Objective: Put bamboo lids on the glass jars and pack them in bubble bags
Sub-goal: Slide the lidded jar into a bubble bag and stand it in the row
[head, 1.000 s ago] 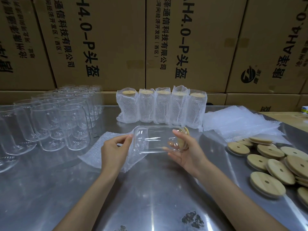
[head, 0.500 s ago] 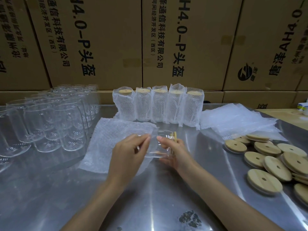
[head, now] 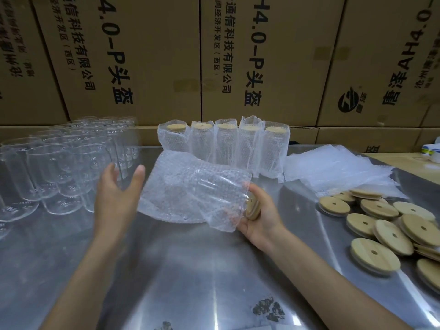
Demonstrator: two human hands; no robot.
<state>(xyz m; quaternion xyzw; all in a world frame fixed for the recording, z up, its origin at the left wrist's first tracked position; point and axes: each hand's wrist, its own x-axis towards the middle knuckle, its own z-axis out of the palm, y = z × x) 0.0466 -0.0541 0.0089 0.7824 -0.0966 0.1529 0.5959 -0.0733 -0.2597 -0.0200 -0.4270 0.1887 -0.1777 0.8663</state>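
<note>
1. Jar (head: 214, 194), lidded, now sits inside bubble bag (head: 190, 186), centre frame; a second ago it was only entering.
2. Right hand (head: 259, 217) grips lid end.
3. Left hand (head: 116, 194) has let go, fingers spread.
4. Likely next: stand it with the packed row (head: 223, 144).

Five bagged jars (head: 223, 144) stand in a row, one more jar (head: 214, 194) lies half-bagged, about ten loose bamboo lids (head: 375, 256) show, and the empty glass jars (head: 59, 167) are too crowded to count.

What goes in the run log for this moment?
right hand: holds lidded jar inside bubble bag | left hand: open, off bag
</note>
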